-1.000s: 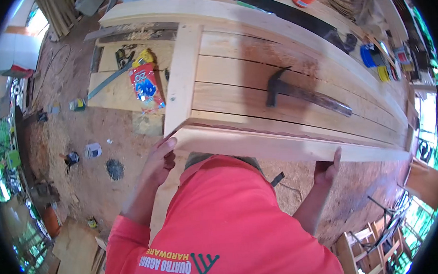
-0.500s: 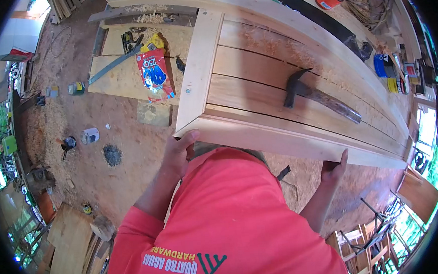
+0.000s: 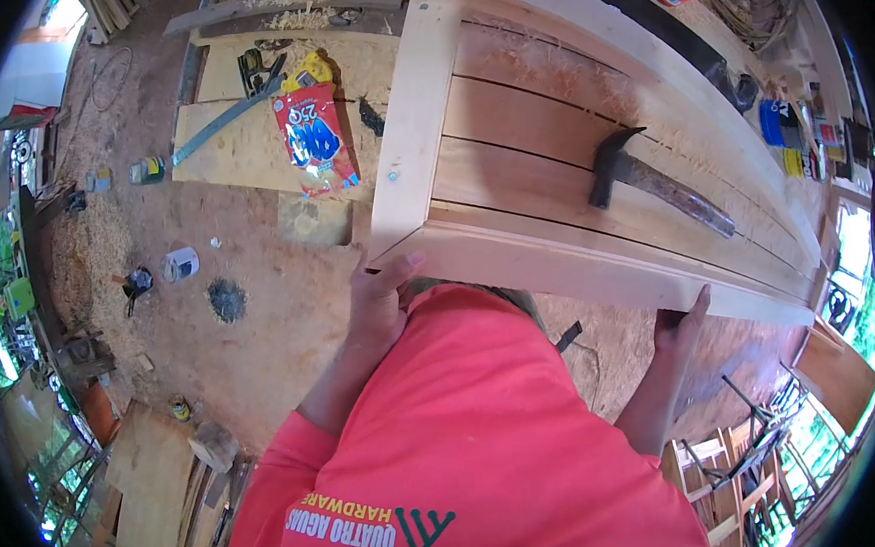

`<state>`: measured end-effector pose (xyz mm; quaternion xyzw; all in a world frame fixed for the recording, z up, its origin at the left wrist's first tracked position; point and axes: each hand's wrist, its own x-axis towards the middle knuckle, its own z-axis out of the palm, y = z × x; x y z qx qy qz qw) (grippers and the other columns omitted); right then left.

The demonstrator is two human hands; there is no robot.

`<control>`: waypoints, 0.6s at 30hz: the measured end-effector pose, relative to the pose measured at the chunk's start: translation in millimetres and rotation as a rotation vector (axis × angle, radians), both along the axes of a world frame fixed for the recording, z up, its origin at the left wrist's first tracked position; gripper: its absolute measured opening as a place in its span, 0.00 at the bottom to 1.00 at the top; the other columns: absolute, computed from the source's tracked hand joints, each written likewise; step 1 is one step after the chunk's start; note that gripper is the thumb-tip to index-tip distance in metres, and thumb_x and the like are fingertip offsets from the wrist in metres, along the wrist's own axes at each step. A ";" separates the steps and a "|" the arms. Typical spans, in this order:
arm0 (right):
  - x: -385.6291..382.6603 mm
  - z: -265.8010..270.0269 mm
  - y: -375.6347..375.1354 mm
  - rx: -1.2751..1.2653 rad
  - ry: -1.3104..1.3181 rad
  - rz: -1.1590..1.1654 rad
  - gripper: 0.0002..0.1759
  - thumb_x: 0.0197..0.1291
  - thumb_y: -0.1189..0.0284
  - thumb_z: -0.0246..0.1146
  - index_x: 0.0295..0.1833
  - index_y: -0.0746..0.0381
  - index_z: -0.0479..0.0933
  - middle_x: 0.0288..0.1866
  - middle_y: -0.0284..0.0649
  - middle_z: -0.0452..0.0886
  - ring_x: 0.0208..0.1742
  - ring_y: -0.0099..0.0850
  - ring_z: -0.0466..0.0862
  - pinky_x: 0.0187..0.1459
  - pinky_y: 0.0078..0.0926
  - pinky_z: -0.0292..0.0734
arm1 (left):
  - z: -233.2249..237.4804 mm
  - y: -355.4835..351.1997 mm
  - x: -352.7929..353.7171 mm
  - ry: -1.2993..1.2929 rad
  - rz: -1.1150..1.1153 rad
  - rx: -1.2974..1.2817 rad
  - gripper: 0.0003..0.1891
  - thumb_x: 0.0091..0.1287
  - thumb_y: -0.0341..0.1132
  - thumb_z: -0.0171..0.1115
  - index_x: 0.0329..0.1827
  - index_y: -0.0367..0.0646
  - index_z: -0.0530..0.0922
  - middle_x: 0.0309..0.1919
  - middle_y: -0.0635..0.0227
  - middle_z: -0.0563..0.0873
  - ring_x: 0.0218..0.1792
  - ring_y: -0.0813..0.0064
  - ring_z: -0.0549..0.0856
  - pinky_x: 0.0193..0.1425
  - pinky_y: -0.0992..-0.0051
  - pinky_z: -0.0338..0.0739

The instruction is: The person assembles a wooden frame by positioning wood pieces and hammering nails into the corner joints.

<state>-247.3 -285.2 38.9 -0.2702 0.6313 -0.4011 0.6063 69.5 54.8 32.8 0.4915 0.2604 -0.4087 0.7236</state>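
Sawdust floor [image 3: 260, 324] below, left hand [image 3: 379, 302] and right hand [image 3: 679, 327] grip the wooden panel [image 3: 541, 157], fingers curled around its edge.

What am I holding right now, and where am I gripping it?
The wooden panel, by its near edge: left hand at the near-left corner, right hand farther along that edge. The hammer lies on it, untouched.

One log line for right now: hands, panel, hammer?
left hand: grips near corner of wooden panel | right hand: grips near edge from below | hammer: lying on panel slats
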 end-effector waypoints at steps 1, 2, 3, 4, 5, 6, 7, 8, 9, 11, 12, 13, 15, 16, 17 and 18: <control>4.7 2.4 5.4 0.018 0.008 0.002 0.39 0.74 0.45 0.64 0.78 0.60 0.69 0.72 0.42 0.80 0.68 0.39 0.83 0.68 0.40 0.81 | 1.9 0.1 0.7 -0.009 -0.008 0.001 0.19 0.66 0.30 0.75 0.59 0.43 0.82 0.33 0.77 0.85 0.21 0.91 0.73 0.23 0.84 0.64; 4.6 0.4 12.9 0.064 -0.034 0.067 0.39 0.75 0.44 0.64 0.78 0.60 0.69 0.72 0.42 0.80 0.68 0.39 0.83 0.68 0.40 0.81 | 2.4 2.1 1.8 -0.020 -0.032 -0.001 0.19 0.66 0.30 0.75 0.59 0.43 0.82 0.34 0.77 0.85 0.22 0.90 0.74 0.23 0.84 0.65; 3.2 -6.1 21.4 0.109 -0.078 0.130 0.38 0.76 0.44 0.63 0.78 0.59 0.69 0.72 0.42 0.81 0.68 0.39 0.83 0.68 0.40 0.81 | 2.9 4.1 2.9 -0.031 -0.057 -0.003 0.20 0.66 0.30 0.76 0.59 0.42 0.82 0.34 0.76 0.86 0.22 0.90 0.75 0.24 0.84 0.66; 3.2 -13.6 31.2 0.151 -0.123 0.193 0.38 0.76 0.44 0.62 0.78 0.59 0.69 0.72 0.42 0.81 0.68 0.39 0.83 0.68 0.40 0.81 | 0.4 7.9 4.8 -0.048 -0.095 -0.010 0.20 0.66 0.30 0.76 0.59 0.42 0.82 0.36 0.75 0.87 0.24 0.89 0.77 0.25 0.84 0.68; 7.1 -24.0 50.9 0.210 -0.239 0.234 0.35 0.77 0.46 0.62 0.77 0.59 0.70 0.71 0.43 0.81 0.68 0.40 0.83 0.67 0.43 0.81 | -1.2 10.7 7.3 -0.066 -0.134 -0.017 0.20 0.66 0.30 0.76 0.59 0.41 0.82 0.38 0.74 0.88 0.26 0.89 0.80 0.27 0.84 0.71; 17.0 -30.2 77.1 0.269 -0.354 0.273 0.33 0.78 0.49 0.63 0.76 0.59 0.71 0.70 0.44 0.81 0.67 0.42 0.83 0.67 0.45 0.82 | 1.8 8.6 9.2 -0.060 -0.138 0.005 0.17 0.66 0.31 0.76 0.56 0.44 0.81 0.34 0.78 0.84 0.24 0.90 0.77 0.25 0.84 0.68; 37.7 -26.8 105.4 0.282 -0.324 0.295 0.29 0.78 0.52 0.63 0.74 0.59 0.72 0.67 0.44 0.82 0.64 0.42 0.85 0.64 0.46 0.84 | 9.4 3.6 10.8 -0.051 -0.144 0.028 0.14 0.66 0.31 0.76 0.52 0.47 0.81 0.30 0.81 0.81 0.22 0.91 0.74 0.23 0.83 0.64; 63.2 -22.2 131.7 0.293 -0.296 0.314 0.26 0.79 0.56 0.64 0.73 0.59 0.72 0.64 0.45 0.83 0.61 0.42 0.86 0.61 0.46 0.86 | 15.5 0.6 13.9 -0.044 -0.153 0.048 0.12 0.66 0.32 0.75 0.48 0.50 0.80 0.26 0.85 0.77 0.19 0.92 0.71 0.21 0.83 0.61; 89.8 -14.6 149.2 0.275 -0.264 0.324 0.25 0.78 0.58 0.64 0.72 0.59 0.73 0.62 0.44 0.84 0.58 0.41 0.87 0.57 0.44 0.88 | 20.0 1.3 18.1 -0.041 -0.189 0.023 0.13 0.66 0.32 0.76 0.48 0.49 0.81 0.27 0.84 0.78 0.21 0.92 0.72 0.23 0.83 0.63; 135.7 6.5 167.0 0.179 -0.158 0.316 0.25 0.78 0.58 0.65 0.71 0.59 0.72 0.57 0.42 0.84 0.52 0.34 0.89 0.48 0.34 0.92 | 23.2 7.2 25.7 -0.061 -0.293 -0.013 0.14 0.65 0.32 0.77 0.50 0.47 0.81 0.29 0.83 0.78 0.25 0.91 0.74 0.27 0.83 0.66; 137.7 5.8 167.8 0.173 -0.150 0.325 0.25 0.78 0.57 0.65 0.70 0.60 0.73 0.57 0.41 0.85 0.51 0.34 0.89 0.48 0.34 0.92 | 22.0 11.5 29.7 -0.089 -0.357 -0.024 0.14 0.65 0.32 0.77 0.51 0.46 0.81 0.30 0.83 0.78 0.27 0.90 0.74 0.29 0.82 0.68; 136.5 5.2 166.1 0.167 -0.144 0.335 0.26 0.77 0.56 0.66 0.70 0.60 0.73 0.56 0.40 0.85 0.51 0.33 0.89 0.48 0.34 0.92 | 12.8 22.7 34.2 -0.149 -0.446 -0.022 0.15 0.66 0.32 0.77 0.51 0.44 0.82 0.31 0.82 0.78 0.29 0.90 0.75 0.32 0.82 0.69; 142.4 6.1 167.0 0.147 -0.125 0.340 0.27 0.75 0.53 0.67 0.68 0.60 0.75 0.52 0.38 0.86 0.48 0.31 0.89 0.46 0.31 0.91 | -4.2 56.7 54.7 -0.325 -0.608 0.098 0.16 0.66 0.31 0.76 0.54 0.41 0.82 0.31 0.81 0.78 0.30 0.89 0.74 0.34 0.82 0.70; 141.6 3.2 167.6 0.137 -0.117 0.341 0.27 0.74 0.53 0.68 0.67 0.60 0.75 0.52 0.38 0.86 0.48 0.30 0.89 0.45 0.30 0.90 | -12.4 81.7 75.0 -0.445 -0.678 0.212 0.17 0.67 0.30 0.76 0.56 0.40 0.81 0.31 0.81 0.78 0.29 0.89 0.73 0.33 0.81 0.69; 138.9 -1.5 167.0 0.123 -0.113 0.337 0.28 0.74 0.52 0.68 0.67 0.60 0.75 0.51 0.38 0.86 0.48 0.30 0.89 0.44 0.30 0.90 | -17.3 94.4 94.9 -0.576 -0.747 0.321 0.18 0.67 0.29 0.75 0.58 0.39 0.81 0.30 0.80 0.78 0.28 0.89 0.72 0.32 0.81 0.68; 142.1 -2.6 169.1 0.110 -0.107 0.330 0.28 0.73 0.52 0.69 0.67 0.60 0.75 0.51 0.37 0.87 0.48 0.29 0.89 0.43 0.29 0.89 | -1.7 87.0 115.6 -0.701 -0.670 0.320 0.17 0.67 0.30 0.75 0.56 0.39 0.82 0.32 0.80 0.76 0.31 0.88 0.72 0.37 0.82 0.69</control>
